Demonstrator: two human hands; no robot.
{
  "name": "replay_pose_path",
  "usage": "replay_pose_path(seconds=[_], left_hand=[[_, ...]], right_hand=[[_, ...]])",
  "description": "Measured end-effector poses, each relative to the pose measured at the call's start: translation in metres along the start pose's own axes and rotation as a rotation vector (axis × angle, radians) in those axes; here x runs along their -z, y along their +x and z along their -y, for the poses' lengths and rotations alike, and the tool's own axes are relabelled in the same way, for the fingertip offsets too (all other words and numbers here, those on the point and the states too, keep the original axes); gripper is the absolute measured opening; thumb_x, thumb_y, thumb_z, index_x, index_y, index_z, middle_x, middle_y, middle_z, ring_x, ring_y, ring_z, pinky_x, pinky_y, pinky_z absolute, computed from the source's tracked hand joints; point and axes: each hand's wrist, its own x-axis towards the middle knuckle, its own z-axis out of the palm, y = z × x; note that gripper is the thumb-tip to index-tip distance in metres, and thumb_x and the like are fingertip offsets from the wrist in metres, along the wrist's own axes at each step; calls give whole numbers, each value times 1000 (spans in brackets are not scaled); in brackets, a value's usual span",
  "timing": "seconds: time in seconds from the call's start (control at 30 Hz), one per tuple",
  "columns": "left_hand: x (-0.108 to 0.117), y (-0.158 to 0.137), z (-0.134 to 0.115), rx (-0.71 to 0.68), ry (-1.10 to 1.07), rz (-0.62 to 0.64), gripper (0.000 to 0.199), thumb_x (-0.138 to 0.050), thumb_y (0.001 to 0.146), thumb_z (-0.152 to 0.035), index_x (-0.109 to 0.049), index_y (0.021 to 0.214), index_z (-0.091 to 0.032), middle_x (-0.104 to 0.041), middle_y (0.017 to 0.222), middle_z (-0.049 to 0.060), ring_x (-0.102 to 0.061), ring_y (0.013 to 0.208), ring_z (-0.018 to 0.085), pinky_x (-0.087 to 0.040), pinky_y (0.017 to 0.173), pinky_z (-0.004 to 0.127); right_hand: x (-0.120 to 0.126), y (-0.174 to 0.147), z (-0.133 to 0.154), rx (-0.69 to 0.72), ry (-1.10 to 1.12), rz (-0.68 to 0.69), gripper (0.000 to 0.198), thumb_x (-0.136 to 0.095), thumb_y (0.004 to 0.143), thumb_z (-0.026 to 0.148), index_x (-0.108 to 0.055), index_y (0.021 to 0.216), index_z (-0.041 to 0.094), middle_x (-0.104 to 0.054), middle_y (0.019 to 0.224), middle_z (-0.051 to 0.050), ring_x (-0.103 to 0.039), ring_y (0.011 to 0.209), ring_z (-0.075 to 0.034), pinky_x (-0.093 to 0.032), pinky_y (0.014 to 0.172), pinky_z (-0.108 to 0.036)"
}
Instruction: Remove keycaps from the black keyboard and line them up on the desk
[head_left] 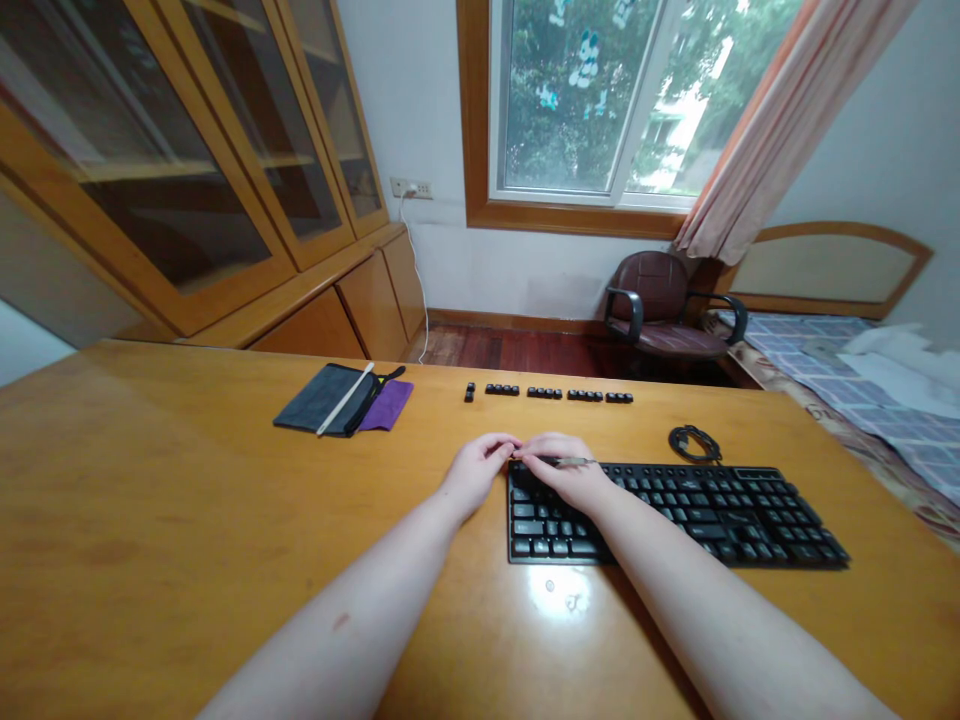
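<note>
A black keyboard (697, 510) lies on the wooden desk in front of me. My left hand (480, 470) is at its upper left corner, thumb and fingers pressed together; anything between them is too small to make out. My right hand (566, 468) rests over the keyboard's top left part, its fingertips meeting those of my left hand. It grips a slim pen-like tool (574, 462) with a dark front and a silvery rear end. Beyond my hands, several loose black keycaps (544, 393) stand in a row of small groups, with more keycaps (469, 392) at the left end.
A coiled black cable (694, 443) lies behind the keyboard. To the left are a grey pouch (311, 400) with a white stick (345, 398) on it and a purple cloth (388, 405). Past the desk (187, 520) stand a chair (652, 300), a bed and a glass-door cabinet.
</note>
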Motion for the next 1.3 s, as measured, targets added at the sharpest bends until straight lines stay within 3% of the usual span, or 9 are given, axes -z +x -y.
replay_pose_path(seconds=[0.23,0.43,0.53,0.73,0.87,0.97,1.07,1.3], left_hand=[[1,3,8,27,-70,-118,24,-53,80,-33,-62,93,-15,-66,90,6,-61,83,16,-48,81,30],[17,7,12,-35,596,-155,17,-52,78,-15,-67,85,-18,-67,89,5,-60,85,17,-46,83,31],[20,7,12,-59,757,-110,20,-52,79,-14,-68,88,-18,-68,93,6,-60,91,18,-45,87,31],[20,5,10,-88,864,-72,20,-58,77,-16,-69,94,-18,-67,95,6,-60,92,18,-45,87,29],[20,10,6,-8,930,-88,25,-57,79,-18,-67,102,-20,-67,99,6,-61,91,17,-45,85,27],[18,25,1,22,1060,-60,29,-58,80,-20,-63,108,-22,-66,105,6,-60,96,18,-44,86,28],[17,47,-3,2,1115,-19,21,-60,78,-22,-67,98,-25,-68,100,5,-61,96,21,-44,84,30],[31,70,3,-1,1100,-104,21,-58,80,-31,-67,98,-28,-68,100,3,-61,92,21,-45,79,30]], right_hand=[[-4,-2,1,-55,-22,14,14,-61,79,26,-72,75,19,-67,82,-6,-63,76,-15,-51,72,-27],[-1,0,6,-81,10,14,18,-56,82,25,-69,73,19,-67,76,-4,-63,72,-14,-51,72,-28],[-1,1,6,-82,2,-6,18,-56,82,25,-68,71,19,-67,74,-4,-63,71,-15,-51,72,-28],[-2,1,4,-80,-24,3,19,-55,83,27,-66,69,19,-67,73,-4,-63,70,-16,-51,70,-29],[-2,0,3,-72,-36,7,18,-55,83,26,-67,71,20,-67,72,-4,-63,69,-15,-51,71,-29],[-2,-1,2,-68,-24,-1,18,-55,83,25,-67,71,19,-67,72,-4,-62,69,-15,-50,70,-28],[-2,-1,1,-58,-17,-9,18,-55,83,25,-67,70,19,-66,71,-4,-62,69,-15,-50,69,-28],[-3,0,2,-70,-37,-9,19,-55,84,26,-66,70,20,-66,70,-3,-62,68,-15,-50,69,-29]])
